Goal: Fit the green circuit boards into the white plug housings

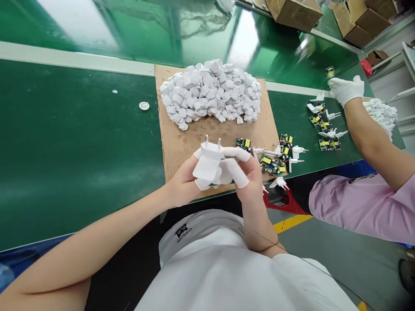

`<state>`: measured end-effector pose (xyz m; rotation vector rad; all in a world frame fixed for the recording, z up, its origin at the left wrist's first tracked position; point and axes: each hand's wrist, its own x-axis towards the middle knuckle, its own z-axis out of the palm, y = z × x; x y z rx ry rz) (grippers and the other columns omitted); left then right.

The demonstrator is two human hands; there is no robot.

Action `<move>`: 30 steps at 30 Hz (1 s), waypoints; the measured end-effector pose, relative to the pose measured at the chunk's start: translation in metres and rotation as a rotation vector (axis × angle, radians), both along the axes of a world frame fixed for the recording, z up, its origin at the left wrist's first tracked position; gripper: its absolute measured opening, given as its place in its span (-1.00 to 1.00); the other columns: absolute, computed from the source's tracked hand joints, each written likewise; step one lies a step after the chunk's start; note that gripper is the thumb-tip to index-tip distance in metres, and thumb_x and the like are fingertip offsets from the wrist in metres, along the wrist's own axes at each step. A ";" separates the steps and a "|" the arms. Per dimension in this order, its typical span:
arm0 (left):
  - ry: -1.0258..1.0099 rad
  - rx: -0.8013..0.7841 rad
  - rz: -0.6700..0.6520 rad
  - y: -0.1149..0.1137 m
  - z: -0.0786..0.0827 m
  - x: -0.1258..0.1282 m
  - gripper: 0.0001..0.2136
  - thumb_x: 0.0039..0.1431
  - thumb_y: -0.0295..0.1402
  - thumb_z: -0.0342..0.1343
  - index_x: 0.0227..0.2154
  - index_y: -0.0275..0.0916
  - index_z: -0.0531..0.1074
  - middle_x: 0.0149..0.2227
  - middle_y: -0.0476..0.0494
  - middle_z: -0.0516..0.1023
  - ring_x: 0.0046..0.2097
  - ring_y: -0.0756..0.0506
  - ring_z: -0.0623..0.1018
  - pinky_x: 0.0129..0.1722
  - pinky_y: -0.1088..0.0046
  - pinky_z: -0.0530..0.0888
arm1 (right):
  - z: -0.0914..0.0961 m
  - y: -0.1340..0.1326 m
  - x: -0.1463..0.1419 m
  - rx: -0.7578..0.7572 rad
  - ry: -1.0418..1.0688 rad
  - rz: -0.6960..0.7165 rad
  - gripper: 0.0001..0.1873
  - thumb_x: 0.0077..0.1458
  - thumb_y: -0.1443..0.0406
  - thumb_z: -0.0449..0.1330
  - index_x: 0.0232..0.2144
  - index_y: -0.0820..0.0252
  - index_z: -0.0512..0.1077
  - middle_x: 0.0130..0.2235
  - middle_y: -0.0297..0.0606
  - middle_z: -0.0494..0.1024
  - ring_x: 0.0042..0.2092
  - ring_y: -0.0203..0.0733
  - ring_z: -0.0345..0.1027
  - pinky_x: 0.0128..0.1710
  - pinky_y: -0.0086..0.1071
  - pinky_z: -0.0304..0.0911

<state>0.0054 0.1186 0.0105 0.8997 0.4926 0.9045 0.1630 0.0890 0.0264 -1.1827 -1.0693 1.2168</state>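
A white two-pin plug housing (208, 162) is gripped by my left hand (191, 172), its metal pins pointing away from me. My right hand (238, 166), closed with curled fingers, meets it from the right. Between the hands, a green edge of a circuit board (223, 185) shows below the right fingers; most of it is hidden. Both hands wear white coverings on the fingers. Beyond them, a pile of small white plastic caps (214, 93) lies on a cardboard sheet (177, 147). To the right are several circuit boards (274, 162) with white plug housings (298, 151).
A co-worker's gloved hand (346, 89) reaches over the bench at right, near more boards (329, 144) and another white pile (382, 114). One round white part (144, 106) lies on the green bench (81, 142). Cardboard boxes (295, 13) stand at the back.
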 end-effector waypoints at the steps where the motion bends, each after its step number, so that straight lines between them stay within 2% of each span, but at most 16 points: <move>1: -0.001 -0.036 -0.010 0.001 0.001 -0.001 -0.62 0.16 -0.11 0.51 -0.10 -0.16 0.55 -0.38 0.00 0.55 -0.45 0.00 0.44 -0.51 0.51 0.37 | 0.001 -0.001 0.002 -0.002 0.026 0.032 -0.40 0.13 -0.26 0.43 -0.11 0.08 0.67 -0.03 -0.15 0.77 0.03 0.14 0.68 0.11 -0.03 0.64; 3: -0.012 -0.099 -0.050 0.002 0.005 -0.002 -0.57 0.13 -0.03 0.51 -0.08 -0.15 0.55 -0.38 -0.03 0.56 -0.43 -0.04 0.49 -0.54 0.51 0.32 | 0.001 -0.003 0.008 0.017 0.074 0.101 -0.38 0.17 -0.22 0.43 0.04 0.07 0.63 0.08 -0.15 0.73 0.09 0.13 0.66 0.11 -0.07 0.64; 6: -0.030 -0.137 -0.107 0.006 0.008 -0.002 -0.55 0.21 0.01 0.43 -0.01 -0.13 0.52 -0.40 -0.02 0.54 -0.46 -0.04 0.47 -0.58 0.51 0.27 | 0.000 -0.007 0.015 0.103 0.056 0.199 -0.37 0.22 -0.03 0.47 0.25 -0.03 0.51 0.21 -0.21 0.66 0.19 0.06 0.60 0.20 -0.12 0.60; 8: -0.019 -0.116 -0.087 0.008 0.007 0.000 -0.54 0.25 -0.02 0.41 0.07 -0.12 0.48 -0.42 0.03 0.53 -0.50 -0.01 0.44 -0.56 0.51 0.33 | -0.003 -0.010 0.018 0.171 -0.011 0.192 -0.36 0.28 0.02 0.44 0.32 -0.04 0.44 0.26 -0.20 0.63 0.25 0.04 0.56 0.27 -0.11 0.55; 10: 0.014 -0.081 -0.020 0.009 0.004 0.003 -0.48 0.23 -0.04 0.44 0.14 -0.12 0.47 -0.37 0.02 0.58 -0.44 -0.03 0.54 -0.45 0.48 0.47 | -0.005 -0.011 0.020 0.223 -0.137 0.101 -0.39 0.33 0.03 0.39 0.33 0.00 0.42 0.29 -0.15 0.60 0.29 0.07 0.52 0.30 -0.07 0.53; 12: 0.057 -0.056 0.034 0.010 0.002 0.005 -0.45 0.16 -0.05 0.50 0.11 -0.16 0.51 -0.25 -0.07 0.66 -0.24 -0.11 0.66 -0.22 0.40 0.59 | -0.004 -0.012 0.020 0.264 -0.339 0.011 -0.43 0.36 0.10 0.35 0.33 0.02 0.42 0.32 -0.11 0.56 0.32 0.10 0.48 0.31 -0.03 0.52; 14: 0.101 -0.051 0.018 0.010 0.001 0.007 -0.48 0.12 -0.03 0.53 0.02 -0.21 0.57 -0.14 -0.15 0.71 -0.05 -0.21 0.69 -0.01 0.28 0.62 | 0.000 -0.011 0.021 0.329 -0.546 -0.003 -0.48 0.40 0.21 0.30 0.35 0.00 0.42 0.35 -0.10 0.54 0.36 0.11 0.45 0.31 -0.01 0.52; 16: 0.111 -0.064 -0.023 0.010 0.001 0.007 -0.50 0.14 0.00 0.52 -0.01 -0.21 0.60 -0.13 -0.17 0.73 -0.01 -0.23 0.69 0.07 0.22 0.60 | 0.004 -0.011 0.021 0.444 -0.679 0.039 -0.46 0.42 0.30 0.28 0.37 -0.04 0.41 0.36 -0.10 0.53 0.38 0.09 0.44 0.34 -0.02 0.51; 20: -0.002 -0.122 -0.049 0.009 0.001 0.007 -0.48 0.13 0.01 0.53 0.06 -0.12 0.61 -0.07 -0.16 0.75 -0.01 -0.20 0.70 0.01 0.30 0.62 | 0.012 -0.010 0.026 0.612 -0.778 0.116 -0.36 0.42 0.40 0.26 0.44 -0.11 0.33 0.44 -0.14 0.44 0.43 0.03 0.38 0.42 -0.03 0.44; 24: -0.105 -0.234 -0.108 0.007 0.001 0.007 -0.46 0.07 0.14 0.51 -0.05 -0.13 0.65 -0.17 -0.18 0.76 -0.09 -0.25 0.74 -0.10 0.22 0.69 | 0.027 -0.011 0.038 0.647 -0.816 0.252 -0.29 0.43 0.43 0.22 0.50 -0.16 0.25 0.49 -0.18 0.37 0.47 0.03 0.32 0.44 0.02 0.42; 26: -0.121 -0.281 -0.060 0.007 0.003 0.007 -0.55 0.08 0.05 0.54 -0.14 -0.15 0.65 -0.23 -0.12 0.76 -0.16 -0.23 0.76 -0.13 0.20 0.71 | 0.040 -0.005 0.049 0.634 -0.801 0.380 -0.20 0.42 0.34 0.31 0.55 -0.15 0.14 0.49 -0.16 0.37 0.40 0.07 0.42 0.38 0.02 0.47; 28: -0.145 -0.315 -0.017 0.007 0.005 0.006 -0.60 0.08 -0.05 0.58 -0.16 -0.16 0.64 -0.24 -0.09 0.77 -0.23 -0.19 0.76 -0.16 0.24 0.72 | 0.053 0.011 0.063 0.556 -0.752 0.475 -0.12 0.38 0.22 0.38 0.58 -0.17 0.09 0.41 -0.16 0.49 0.15 0.04 0.62 0.17 -0.06 0.61; 30: -0.182 -0.346 -0.014 0.009 0.006 0.006 -0.61 0.07 -0.13 0.59 -0.14 -0.17 0.64 -0.19 -0.11 0.80 -0.23 -0.17 0.78 -0.18 0.30 0.72 | 0.062 0.042 0.075 0.451 -0.737 0.413 -0.23 0.40 0.17 0.35 0.54 -0.14 0.20 0.22 -0.19 0.66 -0.11 -0.03 0.65 -0.10 -0.16 0.65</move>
